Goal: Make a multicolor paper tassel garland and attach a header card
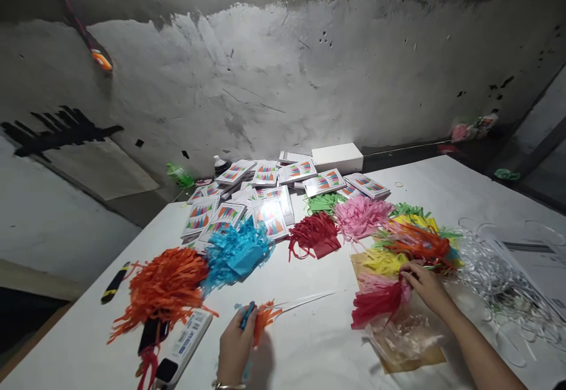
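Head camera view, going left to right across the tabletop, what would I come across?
Black-and-yellow tool, orange fringe bundle, blue fringe bundle, dark red fringe bundle, light pink fringe bundle, right hand, tangle of silvery strands.

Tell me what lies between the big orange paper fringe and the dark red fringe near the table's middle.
In the head view, the blue fringe lies between the orange fringe and the dark red fringe.

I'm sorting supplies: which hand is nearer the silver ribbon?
Right. The right hand is just left of the silver ribbon; the left hand is much farther left, across the table.
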Motion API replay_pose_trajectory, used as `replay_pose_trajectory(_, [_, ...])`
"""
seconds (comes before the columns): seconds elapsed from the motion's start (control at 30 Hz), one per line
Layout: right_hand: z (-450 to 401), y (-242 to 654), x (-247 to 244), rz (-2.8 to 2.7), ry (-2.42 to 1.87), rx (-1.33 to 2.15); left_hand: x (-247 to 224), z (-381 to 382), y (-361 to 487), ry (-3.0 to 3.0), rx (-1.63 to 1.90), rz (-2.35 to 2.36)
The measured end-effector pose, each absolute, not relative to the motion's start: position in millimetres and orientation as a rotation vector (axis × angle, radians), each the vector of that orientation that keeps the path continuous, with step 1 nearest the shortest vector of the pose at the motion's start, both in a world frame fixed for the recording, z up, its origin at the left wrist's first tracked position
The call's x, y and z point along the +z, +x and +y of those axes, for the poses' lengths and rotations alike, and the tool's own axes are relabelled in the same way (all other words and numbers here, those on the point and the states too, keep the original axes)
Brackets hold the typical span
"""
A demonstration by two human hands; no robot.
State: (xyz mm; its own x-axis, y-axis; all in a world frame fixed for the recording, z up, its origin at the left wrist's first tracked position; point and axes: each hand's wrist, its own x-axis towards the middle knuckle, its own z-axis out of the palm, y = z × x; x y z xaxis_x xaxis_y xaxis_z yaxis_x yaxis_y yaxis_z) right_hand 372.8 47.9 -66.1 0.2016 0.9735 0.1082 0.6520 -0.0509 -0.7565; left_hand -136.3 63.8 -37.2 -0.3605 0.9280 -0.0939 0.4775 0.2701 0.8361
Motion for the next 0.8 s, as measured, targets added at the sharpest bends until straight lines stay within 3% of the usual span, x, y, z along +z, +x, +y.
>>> replay_pose_trajectory(0.2, [48,306,-54,-1.606,-1.747,0.464,-40,53,-117,1.248,0.997,1.765])
replay_pose_trajectory(0.47, [49,101,-47,-2.020,-1.242,0.897,-49,31,-86,1.255,0.983,1.513])
replay_pose_trajectory(0.8, [44,95,-61,-1.986,-1.192,1.133,-64,7,-97,1.171,0.992,1.517])
